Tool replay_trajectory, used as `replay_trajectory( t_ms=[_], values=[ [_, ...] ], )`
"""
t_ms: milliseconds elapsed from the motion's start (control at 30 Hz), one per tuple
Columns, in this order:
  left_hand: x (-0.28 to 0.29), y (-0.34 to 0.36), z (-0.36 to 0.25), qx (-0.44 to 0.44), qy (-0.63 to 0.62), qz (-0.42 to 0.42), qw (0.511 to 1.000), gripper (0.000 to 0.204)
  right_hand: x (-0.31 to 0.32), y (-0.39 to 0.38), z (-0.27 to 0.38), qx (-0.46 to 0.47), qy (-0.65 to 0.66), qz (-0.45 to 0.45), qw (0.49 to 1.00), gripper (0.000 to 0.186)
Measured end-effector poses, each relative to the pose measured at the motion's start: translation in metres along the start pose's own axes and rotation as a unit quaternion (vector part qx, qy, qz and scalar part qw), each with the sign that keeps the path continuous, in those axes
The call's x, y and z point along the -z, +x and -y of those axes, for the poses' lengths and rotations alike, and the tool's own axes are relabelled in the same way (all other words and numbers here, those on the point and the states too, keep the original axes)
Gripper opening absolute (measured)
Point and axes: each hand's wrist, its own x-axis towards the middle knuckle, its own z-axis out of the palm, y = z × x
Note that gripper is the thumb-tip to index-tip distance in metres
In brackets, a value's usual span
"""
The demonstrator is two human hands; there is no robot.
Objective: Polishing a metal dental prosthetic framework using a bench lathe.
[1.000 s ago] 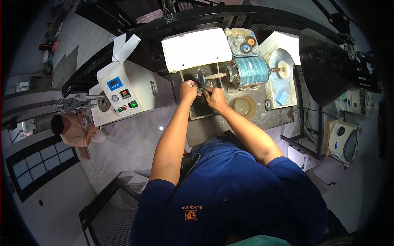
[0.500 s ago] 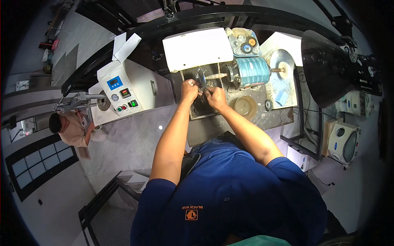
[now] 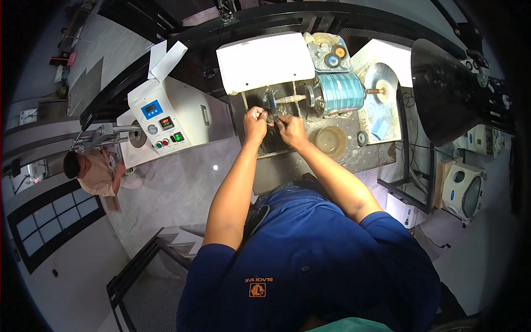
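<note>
My left hand [image 3: 255, 126] and my right hand [image 3: 292, 133] are close together in front of a bench polishing machine. Their closed fingers grip a small dark piece [image 3: 270, 118] between them, its kind too small to make out. Just beyond the fingertips is a dark, blurred polishing wheel [image 3: 270, 100] on the left end of a tapered spindle [image 3: 291, 99]. Whether the piece touches the wheel I cannot tell. The spindle comes out of a blue-green cylindrical motor [image 3: 341, 94] on the right. A white hood [image 3: 265, 63] covers the area behind the wheel.
A round bowl [image 3: 344, 143] stands right of my right hand, with a small dark ring [image 3: 362, 138] beside it. Behind the motor a tray holds brush wheels [image 3: 332, 60]. A white control cabinet [image 3: 157, 119] stands left, near a seated person [image 3: 97, 174]. A dark lamp shade [image 3: 442, 91] hangs right.
The view has shifted slightly. My hands stay closed on the small piece and have drawn back a little from the wheel toward me.
</note>
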Motion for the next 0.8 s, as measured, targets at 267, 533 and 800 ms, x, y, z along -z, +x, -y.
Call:
replay_trajectory(
  t_ms=[267, 533, 800],
  values=[
    [0.003, 0.017, -0.002, 0.003, 0.144, -0.015, 0.989, 0.008, -0.004, 0.008, -0.001, -0.070, -0.031, 0.039, 0.996, 0.017],
    [0.002, 0.013, -0.013, 0.029, 0.134, -0.015, 0.990, 0.008, -0.004, 0.010, 0.000, -0.066, -0.037, 0.039, 0.996, 0.014],
    [-0.003, -0.009, 0.017, 0.038, -0.120, -0.005, 0.992, 0.006, 0.005, 0.005, -0.001, 0.009, -0.020, 0.017, 1.000, 0.015]
  ],
)
